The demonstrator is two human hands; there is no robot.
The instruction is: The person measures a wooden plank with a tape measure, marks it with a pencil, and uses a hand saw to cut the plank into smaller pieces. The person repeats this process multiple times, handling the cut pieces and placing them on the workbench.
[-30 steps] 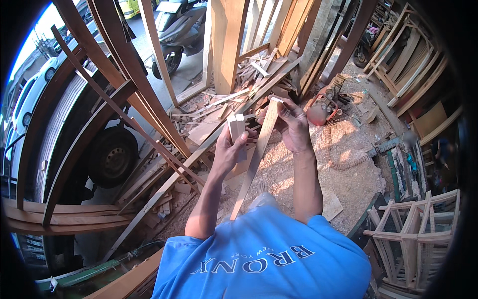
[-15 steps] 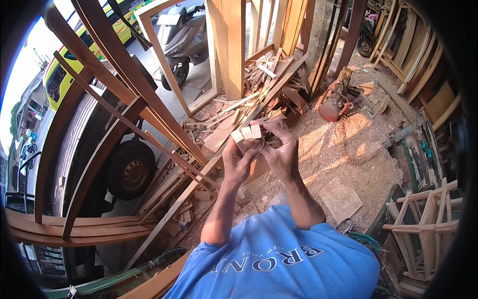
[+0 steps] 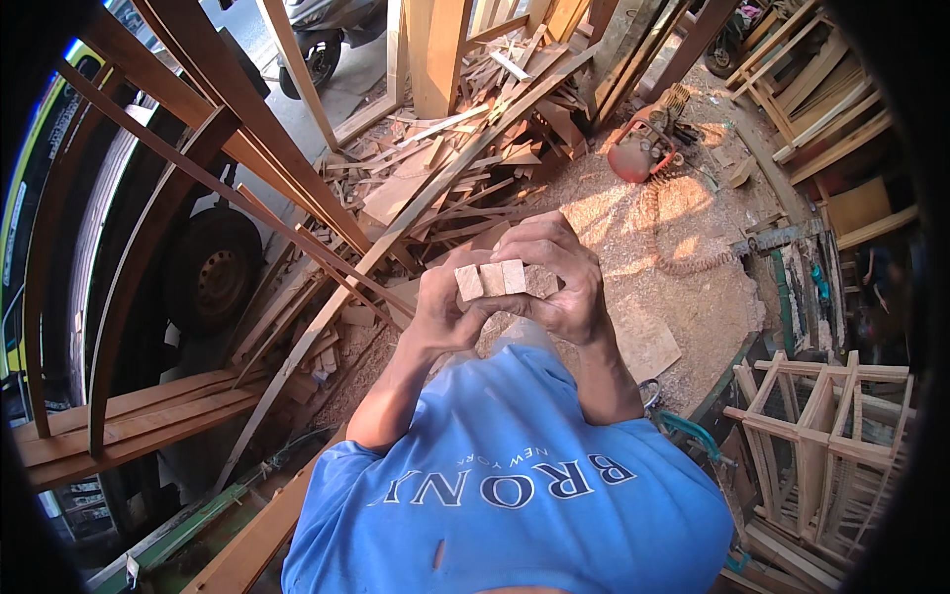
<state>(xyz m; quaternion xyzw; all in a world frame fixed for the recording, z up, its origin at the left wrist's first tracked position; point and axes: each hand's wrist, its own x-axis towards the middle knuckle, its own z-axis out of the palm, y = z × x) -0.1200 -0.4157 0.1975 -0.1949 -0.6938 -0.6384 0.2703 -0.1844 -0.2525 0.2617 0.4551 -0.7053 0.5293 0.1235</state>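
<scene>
Both my hands are wrapped round several pale wood strips (image 3: 492, 279), held side by side with their square end faces turned up toward me. My left hand (image 3: 439, 307) is closed on the left of the bundle, with its thumb below the end faces. My right hand (image 3: 570, 282) grips the right side, its fingers bent over the top. The lengths of the strips are hidden behind the end faces and my hands. The bundle is just beyond my blue shirt.
Beyond my hands lies a heap of offcuts (image 3: 416, 178). A red compressor (image 3: 633, 153) with a coiled hose sits on shavings. Upright planks and frames line the left, beside a tire (image 3: 213, 277). A wooden lattice frame (image 3: 816, 431) stands at lower right, a scooter (image 3: 322, 49) at the top.
A second ago the long strip in my right hand slanted apart from the pieces in my left; now both hands have come together and hold the strips end-on as one bundle.
</scene>
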